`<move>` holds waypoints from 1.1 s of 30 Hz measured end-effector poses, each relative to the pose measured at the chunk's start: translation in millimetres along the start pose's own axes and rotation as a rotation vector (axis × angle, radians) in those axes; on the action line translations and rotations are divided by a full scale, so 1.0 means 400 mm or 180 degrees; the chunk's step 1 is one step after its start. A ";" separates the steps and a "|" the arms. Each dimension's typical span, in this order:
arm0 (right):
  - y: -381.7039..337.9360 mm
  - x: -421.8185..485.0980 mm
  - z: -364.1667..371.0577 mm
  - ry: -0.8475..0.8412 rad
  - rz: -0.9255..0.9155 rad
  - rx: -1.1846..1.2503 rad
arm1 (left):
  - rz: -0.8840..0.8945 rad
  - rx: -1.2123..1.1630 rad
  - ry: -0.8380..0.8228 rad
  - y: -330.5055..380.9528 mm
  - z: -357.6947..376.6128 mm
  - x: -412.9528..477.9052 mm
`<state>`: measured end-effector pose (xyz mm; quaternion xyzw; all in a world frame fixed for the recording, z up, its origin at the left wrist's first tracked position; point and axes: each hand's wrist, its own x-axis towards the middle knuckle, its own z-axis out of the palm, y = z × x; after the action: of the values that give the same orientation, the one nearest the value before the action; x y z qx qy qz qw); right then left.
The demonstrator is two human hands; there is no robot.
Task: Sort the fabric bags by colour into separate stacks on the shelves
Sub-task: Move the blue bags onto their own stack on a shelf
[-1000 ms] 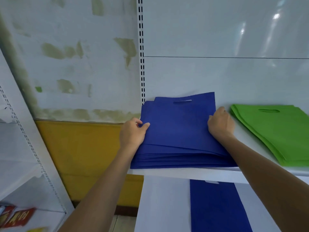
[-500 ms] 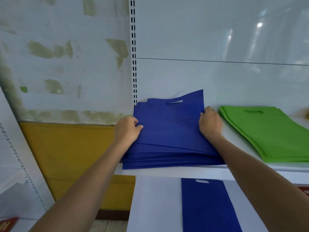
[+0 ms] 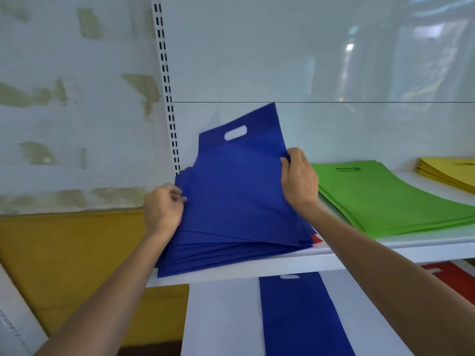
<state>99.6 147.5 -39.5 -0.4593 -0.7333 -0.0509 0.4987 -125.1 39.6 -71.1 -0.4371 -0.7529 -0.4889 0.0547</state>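
The left hand (image 3: 162, 210) and right hand (image 3: 299, 182) pinch the tilted flat blue fabric bags (image 3: 236, 201), whose loose layers may slide off the white metal shelf (image 3: 347, 260).

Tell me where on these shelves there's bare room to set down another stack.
Lower shelf: bare patches either side of the lone blue bag, wider on its left. Upper shelf: a narrow strip between green stack and yellow stack. Crowded between blue stack and green stack, where the right hand grips.
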 end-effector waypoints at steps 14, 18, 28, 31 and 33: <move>0.242 -0.098 -0.318 0.0230 0.0262 0.0457 | 0.1252 -0.0289 -0.0086 0.242 0.032 -0.221; 0.396 -0.231 -0.448 -0.0071 0.0624 0.0299 | 0.1360 -0.0480 -0.0150 0.316 0.152 -0.423; 0.803 -0.683 -0.587 -0.1062 0.1855 -0.0329 | 0.0920 -0.0651 -0.1900 0.247 0.489 -0.991; 0.859 -0.785 -0.550 -0.1364 0.2092 -0.0411 | 0.0332 -0.0532 -0.2392 0.169 0.543 -1.079; 0.874 -0.811 -0.499 -0.1372 0.2117 -0.0372 | 0.0131 -0.0522 -0.2319 0.135 0.567 -1.077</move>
<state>515.6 39.4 -326.7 -0.6995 -0.6282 0.1692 0.2958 255.3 -35.7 -370.5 -0.6004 -0.6723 -0.3588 -0.2422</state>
